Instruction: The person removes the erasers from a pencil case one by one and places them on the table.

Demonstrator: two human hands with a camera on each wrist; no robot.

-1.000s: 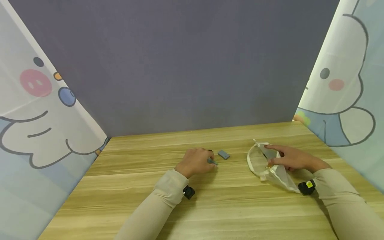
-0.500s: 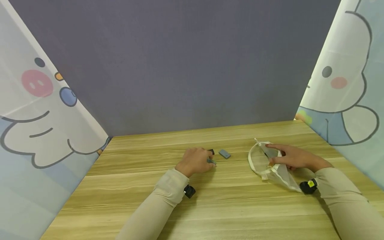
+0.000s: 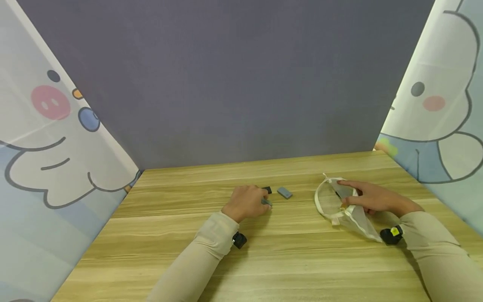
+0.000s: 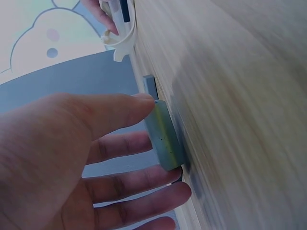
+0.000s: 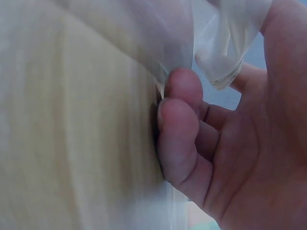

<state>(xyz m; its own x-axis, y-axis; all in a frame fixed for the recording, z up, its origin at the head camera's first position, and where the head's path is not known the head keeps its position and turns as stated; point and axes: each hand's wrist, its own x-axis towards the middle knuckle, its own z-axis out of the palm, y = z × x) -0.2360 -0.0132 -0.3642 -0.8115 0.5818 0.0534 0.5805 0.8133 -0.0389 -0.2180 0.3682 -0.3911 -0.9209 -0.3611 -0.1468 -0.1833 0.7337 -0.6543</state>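
My left hand (image 3: 247, 203) pinches a small grey-green block (image 4: 165, 136) between thumb and fingers, low over the table. In the left wrist view its long side faces the camera, with tiny dots on it. Just beyond my fingers lies a small black block (image 3: 267, 190), partly covered by the hand. My right hand (image 3: 371, 199) holds a white mesh bag (image 3: 358, 222) by its rim, forefinger and thumb spread across the mouth and the other fingers curled under the mesh. A dark strip (image 4: 125, 9) shows within the bag's opening in the left wrist view.
Between the left hand and the bag, a flat grey block (image 3: 284, 193) lies on the wooden table (image 3: 286, 260). A dark grey panel (image 3: 241, 84) stands along the table's back edge. Cartoon-printed cloths (image 3: 434, 138) hang at both sides.
The view has turned slightly left, so everything sits a little farther right. More of the black block shows past my left fingers. Both hands keep their holds.
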